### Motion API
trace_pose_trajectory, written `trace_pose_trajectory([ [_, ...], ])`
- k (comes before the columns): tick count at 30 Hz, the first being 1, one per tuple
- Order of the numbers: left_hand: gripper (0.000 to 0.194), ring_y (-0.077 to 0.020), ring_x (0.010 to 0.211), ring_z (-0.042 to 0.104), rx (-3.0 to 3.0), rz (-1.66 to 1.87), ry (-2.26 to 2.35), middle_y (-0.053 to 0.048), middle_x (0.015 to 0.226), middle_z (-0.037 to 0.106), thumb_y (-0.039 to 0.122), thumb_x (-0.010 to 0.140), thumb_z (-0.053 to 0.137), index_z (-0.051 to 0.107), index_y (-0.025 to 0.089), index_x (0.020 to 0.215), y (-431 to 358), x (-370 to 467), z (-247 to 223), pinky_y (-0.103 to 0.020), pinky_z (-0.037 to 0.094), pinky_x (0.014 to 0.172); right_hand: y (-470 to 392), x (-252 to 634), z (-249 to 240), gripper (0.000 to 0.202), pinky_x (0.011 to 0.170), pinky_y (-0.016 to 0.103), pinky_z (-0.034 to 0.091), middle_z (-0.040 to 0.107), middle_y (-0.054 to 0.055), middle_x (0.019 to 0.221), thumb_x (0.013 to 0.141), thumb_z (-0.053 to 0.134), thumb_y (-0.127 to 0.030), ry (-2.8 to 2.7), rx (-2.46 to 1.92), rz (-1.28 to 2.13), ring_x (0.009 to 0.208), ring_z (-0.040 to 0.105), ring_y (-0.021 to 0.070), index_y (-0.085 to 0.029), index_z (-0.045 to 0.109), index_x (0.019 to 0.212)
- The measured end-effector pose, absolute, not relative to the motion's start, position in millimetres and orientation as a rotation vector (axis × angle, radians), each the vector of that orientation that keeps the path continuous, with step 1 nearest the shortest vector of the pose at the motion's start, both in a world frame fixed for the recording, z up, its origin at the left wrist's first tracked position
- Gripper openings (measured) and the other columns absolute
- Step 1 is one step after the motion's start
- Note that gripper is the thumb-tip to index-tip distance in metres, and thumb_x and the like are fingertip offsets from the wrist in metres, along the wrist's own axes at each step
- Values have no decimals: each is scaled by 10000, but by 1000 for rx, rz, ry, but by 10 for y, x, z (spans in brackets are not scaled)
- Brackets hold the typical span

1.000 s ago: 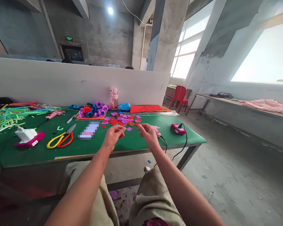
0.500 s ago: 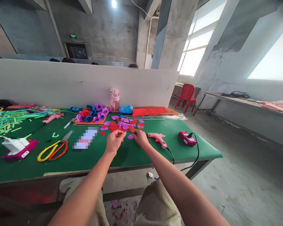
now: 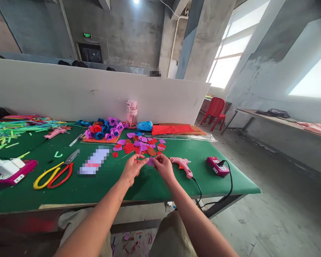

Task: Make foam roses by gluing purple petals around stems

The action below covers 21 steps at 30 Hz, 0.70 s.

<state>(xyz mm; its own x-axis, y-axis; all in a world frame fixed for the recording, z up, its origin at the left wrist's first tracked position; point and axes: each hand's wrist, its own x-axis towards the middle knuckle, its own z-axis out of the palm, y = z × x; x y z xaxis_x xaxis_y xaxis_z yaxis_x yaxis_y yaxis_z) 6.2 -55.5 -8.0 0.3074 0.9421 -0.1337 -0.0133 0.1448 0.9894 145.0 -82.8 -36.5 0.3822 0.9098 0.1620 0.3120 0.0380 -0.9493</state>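
My right hand (image 3: 164,167) is closed in a pinch on a purple petal (image 3: 150,161) low over the green table. Close beside it, my left hand (image 3: 133,168) has thumb and forefinger pressed together near the petal's left edge. A narrow purple piece (image 3: 140,148) shows just above the left fingers; what they grip is too small to make out. Beyond both hands lies a loose spread of red petals (image 3: 128,148), purple and brown ones among them. A pink glue gun (image 3: 182,165) rests on its side to the right of my right hand.
Yellow-and-red-handled scissors (image 3: 56,174) and a power strip (image 3: 18,175) lie left. Purple, blue and red flowers (image 3: 104,129) stand behind, near a pink bottle (image 3: 132,111). Another power socket (image 3: 217,166) sits right, its cord hanging over the edge. A white partition (image 3: 56,91) borders the back.
My right hand has lifted a purple petal from the table and brought it toward my left hand. The whole view has shifted slightly.
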Motion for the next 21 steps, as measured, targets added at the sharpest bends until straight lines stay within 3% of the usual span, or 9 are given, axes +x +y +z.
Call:
trace_pose_trajectory([
  [3,469,-18,347,227,1106,808,928,107,511,389,456,566,736,496,190,869,-632,88,-87,-182,101,339,-958,1265,-353,230,472,223,387,517,-53,535,683,630,-376,-842,-1193,828,477,484,102,-193,491,691],
  [6,404,-16,348,215,1042,802,880,116,460,318,421,562,743,482,178,752,-657,88,-127,-184,106,341,-1038,1132,-329,241,492,211,395,534,-52,577,649,674,-351,-720,-1070,858,503,489,87,-184,523,736],
  [11,297,-8,343,248,1162,792,885,92,506,405,354,598,700,486,169,690,-628,50,-150,-183,124,332,-1115,1181,-265,275,450,200,369,582,-31,637,642,676,-327,-822,-1152,988,477,461,72,-173,570,843],
  [16,252,-9,357,255,1296,679,877,73,540,460,325,604,686,519,159,695,-645,55,-128,-177,123,333,-1161,1353,-227,199,406,197,328,533,-38,505,657,649,-346,-1049,-1329,1021,433,434,75,-165,569,670],
  [21,282,-5,358,227,1219,718,855,75,538,432,366,628,681,535,151,738,-660,61,-81,-179,114,334,-1252,1372,-246,265,439,213,415,548,-36,505,642,673,-403,-887,-1258,1063,449,499,93,-175,541,672],
])
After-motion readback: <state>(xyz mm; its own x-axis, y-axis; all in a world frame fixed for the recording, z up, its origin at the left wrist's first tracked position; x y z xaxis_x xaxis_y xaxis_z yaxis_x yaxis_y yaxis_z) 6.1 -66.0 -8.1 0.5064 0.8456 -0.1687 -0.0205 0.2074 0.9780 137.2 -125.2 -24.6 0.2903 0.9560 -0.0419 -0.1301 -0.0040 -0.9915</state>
